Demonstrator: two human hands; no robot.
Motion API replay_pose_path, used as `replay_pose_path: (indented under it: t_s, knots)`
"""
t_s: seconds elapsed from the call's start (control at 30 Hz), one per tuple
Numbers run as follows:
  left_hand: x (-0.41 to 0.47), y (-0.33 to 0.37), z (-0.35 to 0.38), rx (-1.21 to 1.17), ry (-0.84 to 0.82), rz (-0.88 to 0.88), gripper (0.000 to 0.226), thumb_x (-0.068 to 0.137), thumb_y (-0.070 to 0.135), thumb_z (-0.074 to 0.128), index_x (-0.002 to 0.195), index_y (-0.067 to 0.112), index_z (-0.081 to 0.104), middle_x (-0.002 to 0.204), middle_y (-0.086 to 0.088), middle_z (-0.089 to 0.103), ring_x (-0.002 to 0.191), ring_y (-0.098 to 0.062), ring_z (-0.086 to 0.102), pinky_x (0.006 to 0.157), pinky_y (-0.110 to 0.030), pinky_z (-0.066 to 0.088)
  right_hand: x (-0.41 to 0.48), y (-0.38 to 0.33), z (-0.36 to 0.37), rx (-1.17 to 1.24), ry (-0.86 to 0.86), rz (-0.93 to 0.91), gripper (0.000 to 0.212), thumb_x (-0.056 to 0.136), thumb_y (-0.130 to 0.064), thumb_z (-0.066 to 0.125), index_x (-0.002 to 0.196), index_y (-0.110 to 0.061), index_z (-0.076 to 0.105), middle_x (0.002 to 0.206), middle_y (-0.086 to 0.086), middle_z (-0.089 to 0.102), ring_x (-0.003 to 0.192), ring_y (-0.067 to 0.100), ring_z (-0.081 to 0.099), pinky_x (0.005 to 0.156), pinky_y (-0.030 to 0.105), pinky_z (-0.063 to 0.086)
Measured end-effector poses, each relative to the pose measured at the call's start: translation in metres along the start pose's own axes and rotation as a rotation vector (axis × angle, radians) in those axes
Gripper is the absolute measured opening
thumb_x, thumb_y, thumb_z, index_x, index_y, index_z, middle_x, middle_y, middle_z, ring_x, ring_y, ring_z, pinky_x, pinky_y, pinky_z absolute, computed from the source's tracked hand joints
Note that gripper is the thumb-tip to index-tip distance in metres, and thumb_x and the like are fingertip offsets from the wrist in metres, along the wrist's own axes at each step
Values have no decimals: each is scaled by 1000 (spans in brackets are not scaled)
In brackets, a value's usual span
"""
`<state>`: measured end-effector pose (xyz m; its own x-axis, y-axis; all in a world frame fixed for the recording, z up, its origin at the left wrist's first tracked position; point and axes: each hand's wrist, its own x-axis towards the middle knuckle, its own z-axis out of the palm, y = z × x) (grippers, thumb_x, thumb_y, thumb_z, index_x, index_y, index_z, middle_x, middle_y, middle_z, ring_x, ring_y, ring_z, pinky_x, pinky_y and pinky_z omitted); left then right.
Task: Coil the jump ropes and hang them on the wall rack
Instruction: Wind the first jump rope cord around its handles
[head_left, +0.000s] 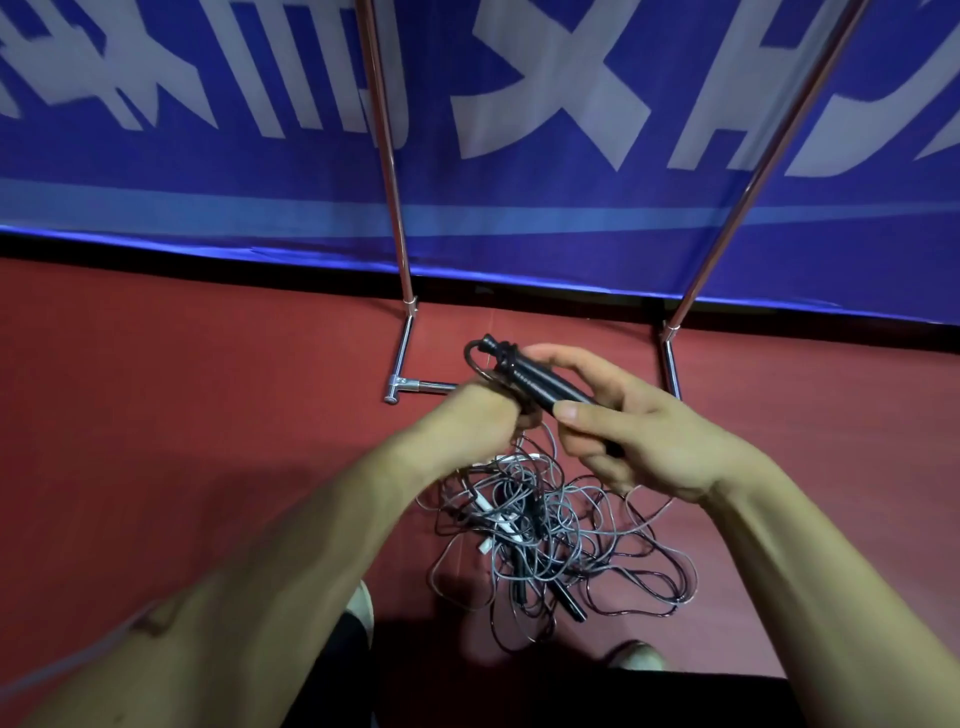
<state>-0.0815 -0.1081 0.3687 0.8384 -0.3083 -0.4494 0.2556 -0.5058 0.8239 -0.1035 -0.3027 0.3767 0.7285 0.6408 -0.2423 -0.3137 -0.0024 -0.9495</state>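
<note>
My right hand grips a pair of black jump-rope handles, thumb on top, their tips pointing up and left. My left hand is curled around the thin dark cord where it loops off the handle tips; its fingers are mostly hidden behind the wrist. Below both hands a tangled pile of jump ropes lies on the red floor, thin grey and dark cords with a white handle and a black handle in it.
A chrome rack frame stands just beyond the hands: a left post, a right post and floor feet. Behind it hangs a blue banner with white characters. My shoes are at the pile's near edge.
</note>
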Motion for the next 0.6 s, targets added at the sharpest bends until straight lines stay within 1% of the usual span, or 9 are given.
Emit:
replay_pose_path:
  t_s: [0.07,0.13,0.2,0.23,0.33,0.43,0.53,0.57,0.6]
  knots:
    - [4,0,7,159,11,11,36,101,15,44,65,20,49,56,8,47,49,-12,36,48,-27,28,5,6,-2,-258,193,-17,59,101,-18,57,149,-47,36,59,-9,45,44,10,31,40,20,29]
    - [5,-2,8,327,36,14,32,102,15,43,71,16,51,67,3,52,53,-13,42,48,-26,30,10,15,-1,-547,300,-74,60,101,-18,57,151,-43,34,77,-22,62,56,2,48,55,17,44]
    - [2,-3,11,523,29,39,26,99,5,40,78,13,52,78,-3,57,66,-20,52,53,-29,35,15,26,-3,-794,358,-74,58,102,-21,57,151,-42,35,120,-32,62,97,-5,63,91,21,50]
    - [-2,-1,13,622,26,58,25,98,2,39,81,13,54,83,-6,59,73,-25,56,57,-30,37,16,30,-5,-891,383,-39,57,101,-23,56,151,-44,35,131,-24,61,112,2,62,101,27,48]
    - [-13,8,16,888,122,162,25,100,5,40,95,15,62,92,-5,60,85,-29,57,69,-35,41,18,37,-2,-1029,372,56,56,100,-23,54,147,-46,36,128,-4,67,111,23,64,94,39,50]
    - [-13,9,13,1012,285,332,29,101,23,42,95,17,70,102,-8,71,98,-33,64,80,-36,48,20,37,7,-1079,244,112,42,99,-27,55,137,-43,44,122,-2,70,109,26,64,91,41,50]
    - [-6,6,5,875,381,411,38,97,37,43,72,17,64,76,-5,67,80,-28,63,68,-32,39,16,26,8,-901,58,139,29,98,-34,57,126,-41,54,116,-5,71,106,25,66,95,46,51]
    - [-1,4,0,792,342,415,42,96,39,47,65,15,59,64,-4,59,70,-26,60,63,-31,38,12,19,6,-790,19,133,33,99,-33,57,131,-41,54,114,-10,71,101,21,68,91,42,55]
    - [3,1,-6,645,275,406,45,94,41,51,60,13,56,55,-4,52,61,-24,55,60,-30,37,7,12,5,-666,-6,135,38,101,-27,57,137,-40,52,105,-16,72,86,12,70,80,30,58]
